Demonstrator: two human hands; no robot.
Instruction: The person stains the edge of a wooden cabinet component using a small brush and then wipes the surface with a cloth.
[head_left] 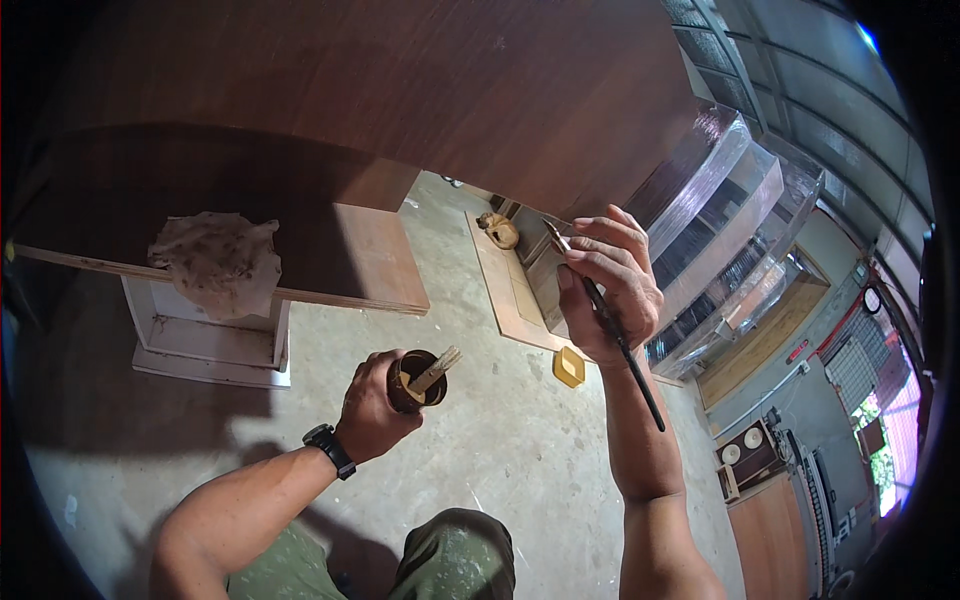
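My left hand [368, 412] is wrapped round a small dark brown cup [406, 394], low in front of me. A light-coloured stick or brush handle [437, 369] leans out of the cup. Raised on the right, my right hand [614, 290] grips a thin paintbrush [641, 386] with a dark handle. The brush tip points up and left, close to the lower edge of a large dark brown wooden panel [420, 80]; whether it touches the panel I cannot tell.
A stained rag [218, 260] lies on a plywood shelf [385, 265] at left, above a white box-like base [205, 350]. A yellow container [569, 367] stands on the concrete floor. Farther back, an animal [498, 231] lies curled on a board, near plastic-wrapped furniture [715, 220].
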